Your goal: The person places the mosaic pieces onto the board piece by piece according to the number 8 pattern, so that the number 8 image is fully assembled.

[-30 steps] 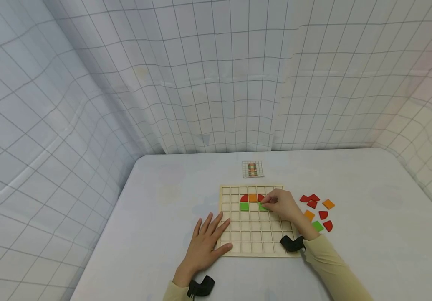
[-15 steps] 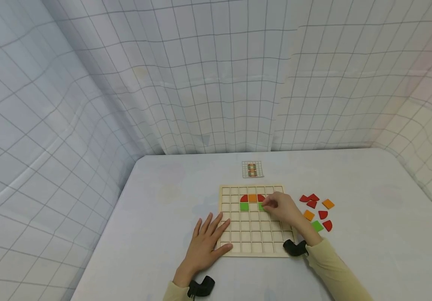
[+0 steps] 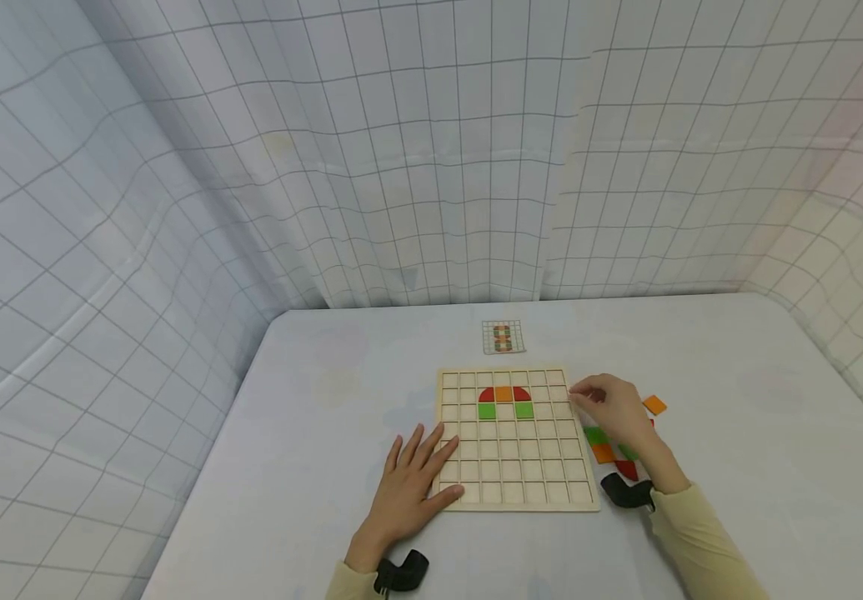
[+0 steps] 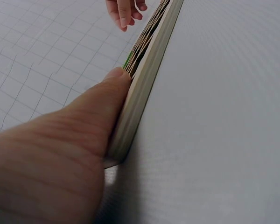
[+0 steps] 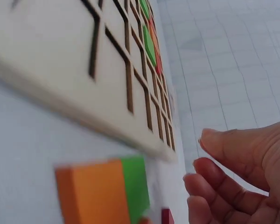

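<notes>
A light wooden grid board point(image 3: 502, 494) lies on the table. In its upper cells sit two red quarter-round tiles point(image 3: 486, 395), an orange square tile point(image 3: 504, 394) between them, and two green square tiles point(image 3: 524, 410) below. My left hand point(image 3: 407, 498) rests flat with spread fingers on the board's left edge; in the left wrist view its thumb point(image 4: 114, 74) lies over the edge. Just off the board's right edge hovers my right hand point(image 3: 613, 410), fingers loosely bent. The right wrist view shows a gap between thumb and fingers point(image 5: 203, 186) with nothing in it.
Loose tiles lie right of the board, partly hidden under my right hand: an orange square point(image 3: 654, 405), a green one point(image 3: 596, 435), another orange one point(image 3: 604, 452) and a red piece point(image 3: 627, 470). A small printed pattern card point(image 3: 502, 337) lies behind the board. White gridded curtains point(image 3: 431, 167) surround the table.
My right hand has left the right-hand green tile, which stays in its cell, and moved right, off the board and over the loose tiles. My left hand has stayed put.
</notes>
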Demonstrator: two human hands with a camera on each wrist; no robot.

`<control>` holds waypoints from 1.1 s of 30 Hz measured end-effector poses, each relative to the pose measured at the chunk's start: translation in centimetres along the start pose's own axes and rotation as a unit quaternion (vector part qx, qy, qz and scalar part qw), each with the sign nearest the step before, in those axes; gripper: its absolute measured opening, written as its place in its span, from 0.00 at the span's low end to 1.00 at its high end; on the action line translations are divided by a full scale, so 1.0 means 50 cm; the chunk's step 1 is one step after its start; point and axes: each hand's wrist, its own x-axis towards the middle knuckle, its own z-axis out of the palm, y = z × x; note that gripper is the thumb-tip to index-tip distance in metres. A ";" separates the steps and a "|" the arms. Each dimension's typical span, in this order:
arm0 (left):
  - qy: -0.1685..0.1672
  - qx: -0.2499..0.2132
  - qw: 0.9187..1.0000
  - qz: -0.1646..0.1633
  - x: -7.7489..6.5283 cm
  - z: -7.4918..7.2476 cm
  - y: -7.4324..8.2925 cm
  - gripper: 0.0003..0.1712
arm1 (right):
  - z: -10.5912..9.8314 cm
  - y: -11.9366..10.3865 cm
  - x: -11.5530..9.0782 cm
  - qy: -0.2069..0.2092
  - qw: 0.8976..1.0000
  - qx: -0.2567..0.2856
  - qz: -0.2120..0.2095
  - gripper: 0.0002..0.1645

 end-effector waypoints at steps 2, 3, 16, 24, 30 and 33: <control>0.000 0.000 1.000 0.001 0.000 0.000 0.000 0.38 | -0.016 0.011 0.001 0.011 1.000 -0.016 0.020 0.06; -0.001 0.000 1.000 0.001 -0.001 -0.001 0.000 0.38 | -0.023 0.015 0.001 0.014 0.999 -0.023 0.031 0.07; -0.005 0.003 1.000 -0.003 0.000 0.000 0.000 0.39 | -0.063 0.064 -0.005 0.008 0.990 -0.100 0.101 0.17; -0.002 0.005 1.000 -0.002 0.000 0.003 -0.003 0.39 | -0.065 0.074 -0.004 -0.003 0.990 -0.099 0.102 0.15; -0.005 0.007 1.000 -0.003 -0.001 0.003 -0.003 0.39 | -0.068 0.075 -0.004 0.002 0.990 -0.090 0.106 0.14; -0.002 0.005 1.000 -0.001 -0.001 0.002 -0.002 0.39 | -0.067 0.077 -0.005 0.010 0.990 -0.084 0.115 0.14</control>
